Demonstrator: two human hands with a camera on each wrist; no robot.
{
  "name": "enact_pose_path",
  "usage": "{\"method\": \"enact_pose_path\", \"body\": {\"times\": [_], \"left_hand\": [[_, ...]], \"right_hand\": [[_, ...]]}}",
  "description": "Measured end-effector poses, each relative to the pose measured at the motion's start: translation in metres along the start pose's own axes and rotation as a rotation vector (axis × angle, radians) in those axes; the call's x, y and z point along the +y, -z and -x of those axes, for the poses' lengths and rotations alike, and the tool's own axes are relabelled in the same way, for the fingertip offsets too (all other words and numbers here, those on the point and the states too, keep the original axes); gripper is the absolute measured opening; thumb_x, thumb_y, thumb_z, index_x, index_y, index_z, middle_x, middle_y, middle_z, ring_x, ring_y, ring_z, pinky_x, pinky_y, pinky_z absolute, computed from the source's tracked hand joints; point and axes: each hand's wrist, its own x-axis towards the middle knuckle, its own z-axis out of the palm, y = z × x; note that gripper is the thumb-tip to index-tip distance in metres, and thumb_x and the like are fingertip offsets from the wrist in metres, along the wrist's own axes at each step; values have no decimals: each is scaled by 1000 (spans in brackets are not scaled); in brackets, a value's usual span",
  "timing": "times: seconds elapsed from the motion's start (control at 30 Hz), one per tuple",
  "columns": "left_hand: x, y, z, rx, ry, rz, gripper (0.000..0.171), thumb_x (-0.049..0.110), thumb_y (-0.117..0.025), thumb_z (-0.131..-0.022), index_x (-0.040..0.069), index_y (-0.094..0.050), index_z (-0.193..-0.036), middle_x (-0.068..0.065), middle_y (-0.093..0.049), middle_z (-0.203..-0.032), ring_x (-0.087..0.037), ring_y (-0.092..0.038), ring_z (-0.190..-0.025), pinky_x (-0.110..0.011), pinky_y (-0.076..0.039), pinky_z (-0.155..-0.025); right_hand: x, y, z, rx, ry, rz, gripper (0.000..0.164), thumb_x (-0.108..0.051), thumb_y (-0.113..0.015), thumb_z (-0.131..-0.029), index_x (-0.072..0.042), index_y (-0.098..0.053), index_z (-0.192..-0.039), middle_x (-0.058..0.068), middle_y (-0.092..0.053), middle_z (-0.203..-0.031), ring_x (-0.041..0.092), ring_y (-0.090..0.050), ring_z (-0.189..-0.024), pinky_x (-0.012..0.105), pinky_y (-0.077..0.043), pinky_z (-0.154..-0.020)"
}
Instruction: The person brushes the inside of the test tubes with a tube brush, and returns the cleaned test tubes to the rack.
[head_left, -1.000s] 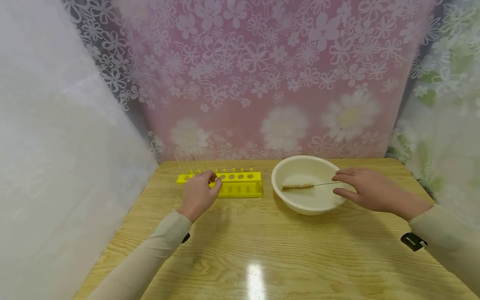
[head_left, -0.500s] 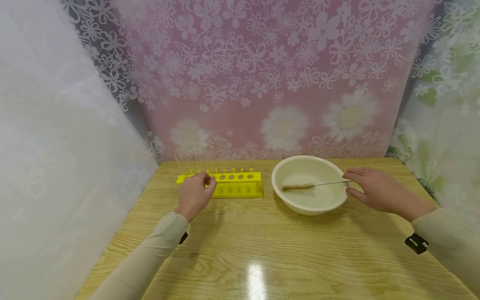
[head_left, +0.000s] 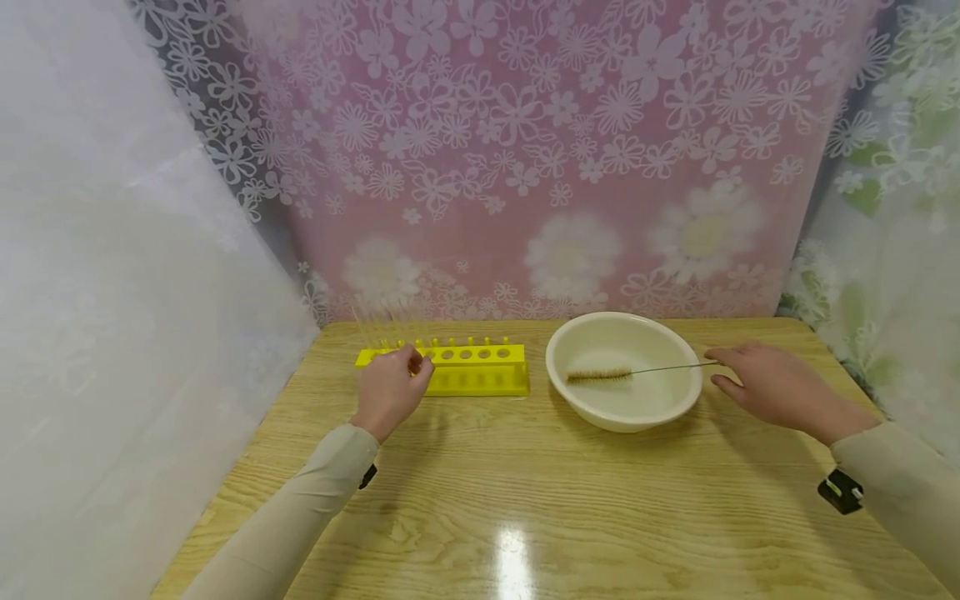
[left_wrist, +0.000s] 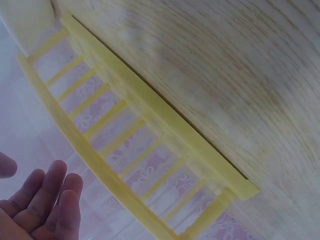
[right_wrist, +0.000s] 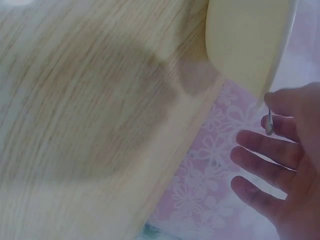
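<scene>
My right hand (head_left: 776, 390) pinches the end of a thin wire handle between thumb and index finger, just right of the white bowl. The handle belongs to a test tube brush (head_left: 598, 376), whose brown bristles lie over the inside of the bowl (head_left: 558, 392). The twisted wire tip (right_wrist: 269, 125) shows between the fingers in the right wrist view, the other fingers spread. My left hand (head_left: 390, 390) is at the front of a yellow test tube rack (head_left: 480, 379), fingers loosely bent with nothing between them. Several clear test tubes (head_left: 375, 321) stand in the rack's left part, partly hidden by that hand.
Rack and bowl stand near the back edge of a wooden table (head_left: 480, 483). A pink flowered curtain (head_left: 480, 167) hangs behind it. White sheeting (head_left: 150, 292) closes the left side, and a flowered sheet (head_left: 892, 250) hangs at the right.
My right hand has slid right along the brush's wire to its end, out past the bowl's rim. My left hand has shifted slightly left along the rack. The bristles stay in place.
</scene>
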Motion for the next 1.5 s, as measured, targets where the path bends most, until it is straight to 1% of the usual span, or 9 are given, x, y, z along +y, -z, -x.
{"method": "enact_pose_path", "body": {"times": [0.1,0.23,0.33,0.47,0.7,0.83,1.07,1.3,1.5], "left_hand": [[0,0,0,-7,4,-2,23,33,-61,-98,16,-70,-85,2,-69,-73,-11,-53,-50,-27,-42,-45],[0,-1,-1,-7,10,-4,25,34,-60,-98,16,-70,-86,1,-70,-75,-11,-54,-52,-28,-43,-46],[-1,-1,-2,3,18,-12,28,36,-57,-99,14,-71,-88,-1,-71,-78,-13,-56,-54,-29,-46,-50],[-2,0,-3,8,53,-16,32,39,-55,-98,10,-70,-95,-4,-72,-83,-15,-58,-56,-31,-48,-51],[-6,3,-10,16,135,-56,38,43,-56,-99,8,-69,-102,-4,-72,-80,-14,-57,-50,-29,-46,-47],[-9,4,-14,22,119,-108,39,42,-55,-100,6,-71,-103,-5,-72,-73,-13,-53,-44,-28,-42,-41],[-6,2,-15,18,109,-203,44,47,-57,-100,7,-74,-105,-4,-64,-56,-14,-44,-34,-28,-34,-34],[-3,-6,-18,-34,166,-116,51,53,-52,-100,8,-72,-111,-4,-75,-77,-10,-50,-38,-26,-37,-34],[0,-14,-19,-52,191,-82,51,51,-56,-99,6,-72,-115,-4,-73,-71,-12,-48,-34,-27,-36,-32]], "right_hand": [[1,-2,1,9,7,-17,22,-16,-73,-92,-6,-71,-112,9,-73,-95,21,-68,-76,42,-55,-62],[0,-2,2,4,4,-97,7,-11,-71,-93,-11,-72,-100,-2,-70,-87,9,-63,-72,33,-52,-60],[-4,-2,1,-28,-2,-174,8,-10,-68,-95,-10,-73,-102,-3,-70,-88,5,-61,-73,29,-52,-62],[-10,0,1,-85,-26,-235,10,-13,-65,-98,-12,-73,-104,-7,-67,-82,0,-50,-62,25,-43,-56],[-12,-1,4,-92,-51,-368,13,-16,-61,-102,-14,-73,-106,-8,-67,-81,2,-40,-54,25,-36,-54],[-10,-3,7,-68,-62,-469,16,-15,-58,-104,-11,-73,-109,-4,-71,-89,3,-40,-56,27,-37,-54],[-7,-4,9,-12,-74,-525,18,-11,-56,-104,-7,-73,-108,5,-73,-98,2,-49,-64,28,-37,-55],[-3,-5,12,28,-82,-557,21,-11,-52,-106,-6,-73,-109,6,-71,-97,4,-47,-64,28,-36,-54],[-1,-7,15,14,-108,-596,24,-12,-51,-107,-4,-72,-111,-3,-61,-79,8,-39,-55,29,-34,-49]]}}
